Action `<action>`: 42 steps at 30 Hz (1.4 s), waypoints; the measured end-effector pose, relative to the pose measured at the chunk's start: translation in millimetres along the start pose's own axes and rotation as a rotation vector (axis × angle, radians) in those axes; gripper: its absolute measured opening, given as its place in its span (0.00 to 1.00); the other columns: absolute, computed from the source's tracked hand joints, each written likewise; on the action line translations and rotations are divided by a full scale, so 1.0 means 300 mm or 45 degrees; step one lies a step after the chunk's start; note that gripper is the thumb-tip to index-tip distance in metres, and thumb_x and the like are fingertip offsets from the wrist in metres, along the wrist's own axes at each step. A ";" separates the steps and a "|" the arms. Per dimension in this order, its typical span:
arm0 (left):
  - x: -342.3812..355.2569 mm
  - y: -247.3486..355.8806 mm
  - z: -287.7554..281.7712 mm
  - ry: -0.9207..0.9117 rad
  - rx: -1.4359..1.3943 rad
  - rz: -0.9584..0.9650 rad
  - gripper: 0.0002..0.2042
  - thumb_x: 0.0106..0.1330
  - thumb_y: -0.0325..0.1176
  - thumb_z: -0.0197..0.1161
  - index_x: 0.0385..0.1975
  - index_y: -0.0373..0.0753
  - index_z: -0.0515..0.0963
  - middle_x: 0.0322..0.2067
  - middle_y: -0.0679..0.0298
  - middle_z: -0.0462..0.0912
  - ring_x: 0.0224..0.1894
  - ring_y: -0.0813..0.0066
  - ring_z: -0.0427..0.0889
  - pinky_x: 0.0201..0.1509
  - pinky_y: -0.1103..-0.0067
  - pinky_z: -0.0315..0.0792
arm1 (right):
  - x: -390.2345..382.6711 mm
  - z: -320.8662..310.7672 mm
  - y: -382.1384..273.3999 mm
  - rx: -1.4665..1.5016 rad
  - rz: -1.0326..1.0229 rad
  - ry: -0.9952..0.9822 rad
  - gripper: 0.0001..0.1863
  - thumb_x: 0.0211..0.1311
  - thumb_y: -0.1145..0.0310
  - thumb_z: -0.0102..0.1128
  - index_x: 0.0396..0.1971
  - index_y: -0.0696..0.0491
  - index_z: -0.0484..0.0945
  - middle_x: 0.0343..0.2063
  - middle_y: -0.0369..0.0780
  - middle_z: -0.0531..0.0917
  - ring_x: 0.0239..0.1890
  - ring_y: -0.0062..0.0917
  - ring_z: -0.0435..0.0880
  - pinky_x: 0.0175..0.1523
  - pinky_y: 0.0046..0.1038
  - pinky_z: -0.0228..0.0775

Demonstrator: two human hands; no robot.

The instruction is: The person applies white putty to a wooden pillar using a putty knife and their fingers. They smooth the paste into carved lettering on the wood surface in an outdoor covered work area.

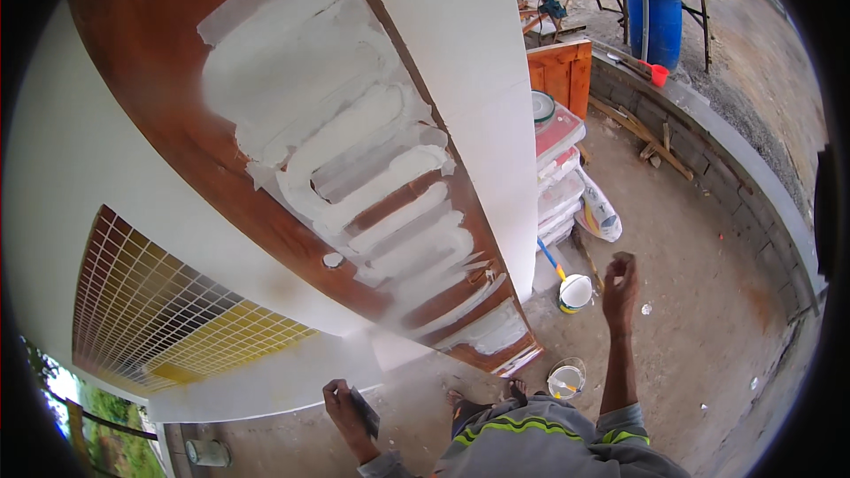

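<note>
Beside my body, near the lower edge, my left hand point(348, 414) is closed on a dark flat rectangular piece point(364, 412) whose exact kind I cannot make out. My right hand point(622, 281) is raised on the right, away from the door, its fingers curled; anything inside them is hidden. In front of me stands a brown wooden door point(155, 44) with a round hole. White filler point(266, 71) covers much of it in wide, looping smears, and brown wood shows between the strokes. Neither hand touches the door.
By my feet is a round tub point(567, 381) with an orange-handled tool. Beyond it stand a white paint bucket point(575, 292), a blue-handled tool point(550, 254) and stacked bags point(558, 190). A block wall point(722, 168) curves along the right; planks point(651, 137) lie beside it. A tiled panel point(181, 310) is left.
</note>
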State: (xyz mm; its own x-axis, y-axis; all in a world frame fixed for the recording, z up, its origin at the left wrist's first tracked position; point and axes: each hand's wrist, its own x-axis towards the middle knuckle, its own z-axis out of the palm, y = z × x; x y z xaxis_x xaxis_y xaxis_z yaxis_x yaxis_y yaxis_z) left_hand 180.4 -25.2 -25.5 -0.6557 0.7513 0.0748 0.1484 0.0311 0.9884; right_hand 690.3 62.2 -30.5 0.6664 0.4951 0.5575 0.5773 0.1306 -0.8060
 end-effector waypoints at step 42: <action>-1.316 -0.065 -0.513 0.593 -0.133 -0.211 0.20 0.76 0.42 0.47 0.24 0.35 0.70 0.28 0.61 0.79 0.36 0.73 0.75 0.46 0.76 0.66 | -0.862 -0.547 -0.306 0.705 0.399 -2.649 0.14 0.73 0.62 0.49 0.33 0.56 0.75 0.24 0.35 0.78 0.25 0.17 0.75 0.31 0.23 0.68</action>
State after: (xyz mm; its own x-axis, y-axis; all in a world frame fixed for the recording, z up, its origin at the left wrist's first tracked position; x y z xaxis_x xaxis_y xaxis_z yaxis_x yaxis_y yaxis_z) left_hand 322.4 -423.9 -54.0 -0.9283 0.3674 -0.0572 -0.0452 0.0409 0.9981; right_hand 542.4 -218.8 -67.9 -0.8616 0.4594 -0.2159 0.1695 -0.1404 -0.9755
